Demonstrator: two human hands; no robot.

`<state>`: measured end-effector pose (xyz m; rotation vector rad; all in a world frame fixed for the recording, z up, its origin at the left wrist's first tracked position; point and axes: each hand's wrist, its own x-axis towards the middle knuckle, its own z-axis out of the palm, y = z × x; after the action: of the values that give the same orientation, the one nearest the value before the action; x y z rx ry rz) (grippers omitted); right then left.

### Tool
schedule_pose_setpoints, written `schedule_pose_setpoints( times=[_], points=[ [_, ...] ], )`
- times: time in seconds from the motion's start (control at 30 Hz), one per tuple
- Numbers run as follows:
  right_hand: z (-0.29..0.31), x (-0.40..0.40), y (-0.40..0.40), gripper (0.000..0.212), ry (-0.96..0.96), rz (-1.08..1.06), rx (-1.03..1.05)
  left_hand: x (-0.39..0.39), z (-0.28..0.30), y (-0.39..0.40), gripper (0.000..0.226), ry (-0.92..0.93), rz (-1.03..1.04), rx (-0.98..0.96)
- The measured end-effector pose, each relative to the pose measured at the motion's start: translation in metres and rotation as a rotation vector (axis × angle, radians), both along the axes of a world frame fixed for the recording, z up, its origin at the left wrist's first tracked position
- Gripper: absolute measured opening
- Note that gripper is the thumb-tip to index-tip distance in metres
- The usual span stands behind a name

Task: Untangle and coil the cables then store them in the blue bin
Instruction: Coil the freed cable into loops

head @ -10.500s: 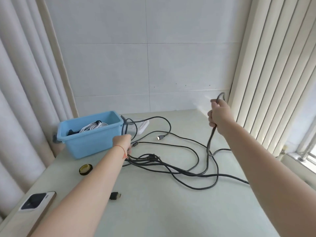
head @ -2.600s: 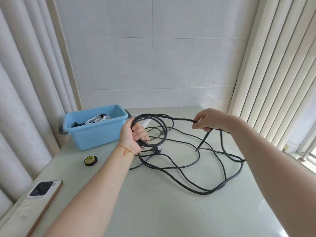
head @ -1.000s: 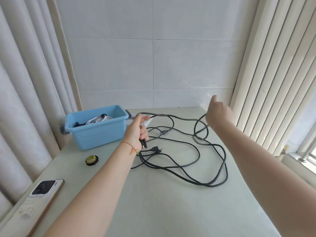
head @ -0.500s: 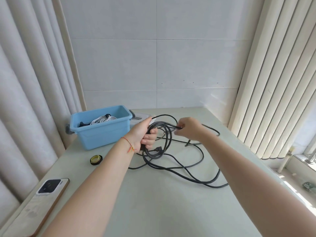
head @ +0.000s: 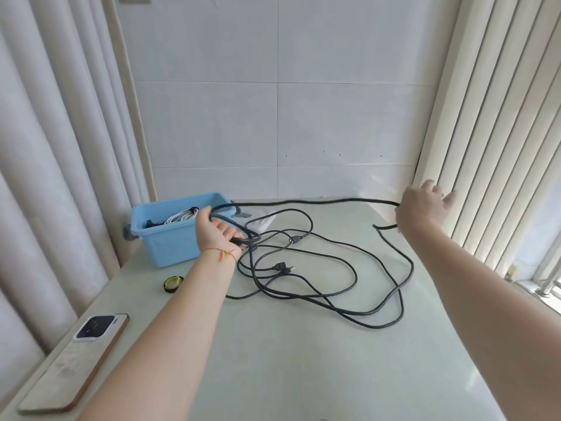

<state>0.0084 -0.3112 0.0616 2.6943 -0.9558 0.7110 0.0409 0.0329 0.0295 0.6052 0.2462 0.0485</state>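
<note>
Bare forearms; left wrist (head: 223, 255) string bracelet (red).

Pale table (head: 303, 375) with bin (head: 170, 241), cables (head: 334, 302), phone (head: 79, 360), tape roll (head: 173, 283).

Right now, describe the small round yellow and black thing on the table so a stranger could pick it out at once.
Start at the blue bin at the table's far left. Just in front of it on the pale table, left of the person's left forearm, lies a small roll of tape. It is the only round flat thing there, black-rimmed with a yellow middle, unlike the long black cables and the phone.
</note>
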Motion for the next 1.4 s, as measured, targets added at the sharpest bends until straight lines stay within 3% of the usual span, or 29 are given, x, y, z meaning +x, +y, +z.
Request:
schedule_pose_setpoints(
  times=[0.1, 0.23, 0.4, 0.7, 0.9, 1.07, 1.2, 1.4],
  points=[
    [0.016, -0.005, 0.018, 0.033, 0.075, -0.026, -0.052, -0.01, 0.013, -0.016, 0.048, -0.076, -0.182, 0.214],
    [0.028, -0.016, 0.044, 0.021, 0.083, 0.202, -0.043, -0.026, 0.029, -0.028, 0.054, -0.172, -0.427, 0.367],
    [0.023, -0.029, 0.063, 0.015, -0.033, 0.433, 0.335, -0.049, 0.044, -0.026, 0.057, -0.271, -0.676, 0.354],
    [0.013, -0.044, 0.079, 0.02, -0.304, 0.673, 0.717, -0.072, 0.046, -0.025, 0.065, -0.297, -0.688, 0.28],
    [0.01, -0.01, 0.064, 0.006, -0.436, 0.722, 0.727, -0.027, 0.032, -0.024, 0.059, -0.249, -0.526, 0.171],
    [-0.028, 0.074, 0.044, 0.014, -0.239, 0.637, 0.51, 0.05, 0.007, -0.034, 0.058, -0.255, -0.651, 0.048],
    [-0.049, 0.142, 0.041, 0.021, 0.031, 0.622, 0.438, 0.116, 0.001, -0.052, 0.059, -0.232, -0.647, -0.059],
    [-0.049, 0.178, 0.05, 0.023, 0.561, 0.749, 0.547, 0.162, 0.016, -0.072, 0.051, -0.177, -0.653, -0.119]
  ],
)
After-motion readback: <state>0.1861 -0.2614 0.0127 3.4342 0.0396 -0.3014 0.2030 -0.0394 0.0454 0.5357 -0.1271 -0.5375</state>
